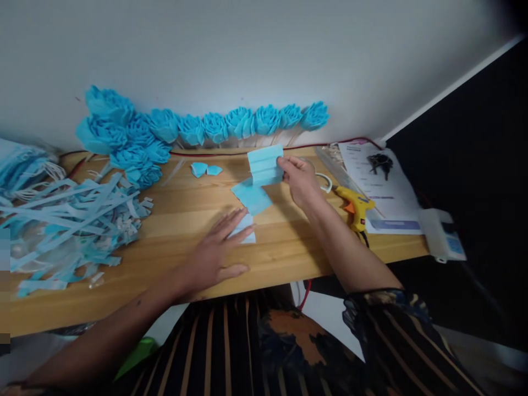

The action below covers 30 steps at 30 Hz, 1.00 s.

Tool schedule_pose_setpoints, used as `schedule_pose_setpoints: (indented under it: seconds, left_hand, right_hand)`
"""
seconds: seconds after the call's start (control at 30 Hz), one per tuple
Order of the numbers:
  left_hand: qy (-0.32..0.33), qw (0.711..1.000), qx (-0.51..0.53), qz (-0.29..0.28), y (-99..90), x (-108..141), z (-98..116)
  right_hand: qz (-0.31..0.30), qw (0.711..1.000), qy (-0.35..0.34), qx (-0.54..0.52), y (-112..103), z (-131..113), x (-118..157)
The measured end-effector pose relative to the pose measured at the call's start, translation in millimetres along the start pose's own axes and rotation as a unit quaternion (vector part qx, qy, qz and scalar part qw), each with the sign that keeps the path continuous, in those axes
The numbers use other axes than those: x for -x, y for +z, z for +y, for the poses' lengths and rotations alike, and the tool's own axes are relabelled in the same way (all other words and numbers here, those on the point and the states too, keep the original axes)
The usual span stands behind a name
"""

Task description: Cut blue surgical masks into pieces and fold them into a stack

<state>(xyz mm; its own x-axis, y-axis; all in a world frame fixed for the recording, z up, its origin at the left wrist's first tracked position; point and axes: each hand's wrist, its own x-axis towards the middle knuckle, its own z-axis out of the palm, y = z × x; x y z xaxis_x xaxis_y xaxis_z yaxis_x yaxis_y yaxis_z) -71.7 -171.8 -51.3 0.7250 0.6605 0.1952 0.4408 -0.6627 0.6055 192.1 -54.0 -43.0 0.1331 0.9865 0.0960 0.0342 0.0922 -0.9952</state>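
Pinched in my right hand (303, 179) is a creased light-blue sheet (264, 164), raised a little above the wooden table (289, 247). It looks like pleated mask fabric. Below its lower edge a brighter blue piece of fabric (252, 197) lies on the wood. My left hand (218, 245) rests flat with its fingers spread, over a pale blue-white piece (247, 234) that it partly covers. Two small cut blue pieces (199, 169) sit farther back on the table.
Blue handmade flowers (215, 127) on sticks lean along the wall. A heap of cut strips (82, 220) and stacked face masks (28, 165) fill the left side. At right are a yellow glue gun (358, 208), scissors handles (325, 182), printed paper (383, 190) and keys (380, 163).
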Motion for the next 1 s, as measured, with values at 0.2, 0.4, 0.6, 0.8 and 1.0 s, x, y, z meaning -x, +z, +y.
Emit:
schedule_pose_setpoints:
  seconds: [0.2, 0.4, 0.6, 0.8, 1.0]
  left_hand:
    - [-0.140, 0.899, 0.406, 0.089, -24.0, -29, 10]
    - [-0.221, 0.757, 0.606, 0.104, -10.8, -71, -5]
    - [-0.236, 0.744, 0.589, 0.212, -14.0, -86, -6]
    - [-0.215, 0.790, 0.535, 0.208, -17.0, -103, -9]
    - [-0.240, 0.825, 0.451, 0.244, -20.6, -109, -16]
  right_hand:
    - [-0.028, 0.989, 0.054, -0.133, 10, -27, 16]
    - [-0.037, 0.992, 0.027, -0.118, 18, -42, 27]
    - [-0.033, 0.984, 0.032, -0.174, 20, -43, 29]
    - [-0.044, 0.981, 0.058, -0.178, 27, -31, 28]
    - [-0.079, 0.983, 0.048, -0.156, 32, -30, 27]
